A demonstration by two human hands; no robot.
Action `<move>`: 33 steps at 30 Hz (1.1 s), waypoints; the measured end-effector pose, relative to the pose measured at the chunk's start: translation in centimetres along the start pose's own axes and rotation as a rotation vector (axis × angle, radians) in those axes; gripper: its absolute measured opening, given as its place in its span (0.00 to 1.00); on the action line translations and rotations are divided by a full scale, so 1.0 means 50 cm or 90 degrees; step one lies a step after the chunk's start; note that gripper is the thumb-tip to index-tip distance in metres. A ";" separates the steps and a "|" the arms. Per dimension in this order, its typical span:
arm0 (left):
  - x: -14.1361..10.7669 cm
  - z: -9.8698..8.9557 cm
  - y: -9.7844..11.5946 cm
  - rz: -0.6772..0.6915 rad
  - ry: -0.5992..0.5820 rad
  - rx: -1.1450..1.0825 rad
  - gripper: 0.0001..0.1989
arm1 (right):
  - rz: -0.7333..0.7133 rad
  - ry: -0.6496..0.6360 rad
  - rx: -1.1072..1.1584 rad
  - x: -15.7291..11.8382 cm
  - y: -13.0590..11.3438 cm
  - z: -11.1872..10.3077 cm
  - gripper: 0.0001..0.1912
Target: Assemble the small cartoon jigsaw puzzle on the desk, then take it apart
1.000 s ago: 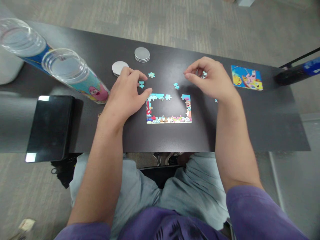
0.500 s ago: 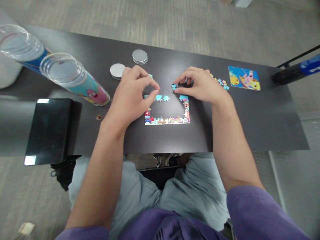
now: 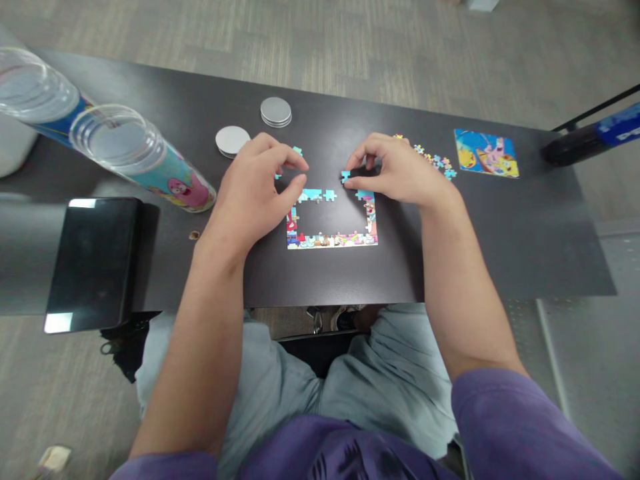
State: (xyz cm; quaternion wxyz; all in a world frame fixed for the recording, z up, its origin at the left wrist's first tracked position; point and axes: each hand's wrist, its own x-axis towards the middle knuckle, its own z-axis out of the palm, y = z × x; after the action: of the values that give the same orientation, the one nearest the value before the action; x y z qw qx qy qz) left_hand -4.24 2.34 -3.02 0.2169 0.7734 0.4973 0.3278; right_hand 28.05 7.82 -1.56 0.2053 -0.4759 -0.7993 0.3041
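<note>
A jigsaw puzzle border [image 3: 333,241] lies on the dark table in front of me, its bottom and sides joined, with a gap along its top edge. One loose blue puzzle piece [image 3: 330,195] sits in that top row, apart from its neighbours. Between the thumb and forefinger of my right hand [image 3: 393,170] is another blue puzzle piece [image 3: 345,177], just above the gap. My left hand [image 3: 260,187] hovers over the puzzle's upper left corner, thumb and fingers apart with nothing between them. It partly hides a few blue pieces [image 3: 297,151] beyond it.
Loose puzzle pieces [image 3: 437,162] are heaped behind my right hand, beside a picture card [image 3: 487,153]. White discs [image 3: 233,141] and grey discs [image 3: 276,112] lie at the back. Clear-topped tubes [image 3: 145,160] and a black tablet [image 3: 95,260] occupy the left; a dark bottle [image 3: 575,148] lies far right.
My left hand has drawn slightly left, and its thumb and forefinger have parted, uncovering more of the blue pieces. My right hand keeps its piece at almost the same spot.
</note>
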 end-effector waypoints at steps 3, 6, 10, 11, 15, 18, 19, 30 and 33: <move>0.001 0.007 0.003 0.044 -0.046 0.022 0.11 | 0.001 -0.007 0.062 0.000 0.001 0.007 0.16; -0.003 0.011 0.022 0.085 -0.110 0.075 0.11 | 0.013 0.003 0.100 0.001 -0.008 0.009 0.18; -0.017 0.014 0.057 0.093 -0.152 0.166 0.14 | 0.034 0.007 0.131 0.003 -0.025 0.005 0.18; -0.020 0.016 0.063 0.097 -0.155 0.179 0.15 | 0.033 0.010 0.140 0.003 -0.028 0.004 0.17; -0.028 0.033 0.072 0.104 -0.171 0.191 0.17 | 0.051 0.011 0.154 0.002 -0.041 0.000 0.16; -0.029 0.050 0.068 0.087 -0.172 0.153 0.15 | 0.078 0.009 0.128 -0.001 -0.049 -0.001 0.18; -0.029 0.054 0.066 0.081 -0.169 0.135 0.14 | 0.084 0.009 0.120 -0.001 -0.051 -0.001 0.18; -0.015 0.020 0.045 0.007 -0.087 0.106 0.14 | 0.066 -0.010 0.159 -0.001 -0.039 -0.005 0.18; -0.013 0.033 0.061 0.007 -0.085 0.124 0.12 | 0.072 -0.058 0.177 -0.003 -0.029 -0.002 0.18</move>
State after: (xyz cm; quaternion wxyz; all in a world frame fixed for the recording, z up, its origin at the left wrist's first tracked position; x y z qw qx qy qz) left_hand -1.33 0.47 -2.35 0.1716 0.8136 0.5072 0.2267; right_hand 27.27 7.21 -0.49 0.2151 -0.4726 -0.7302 0.4440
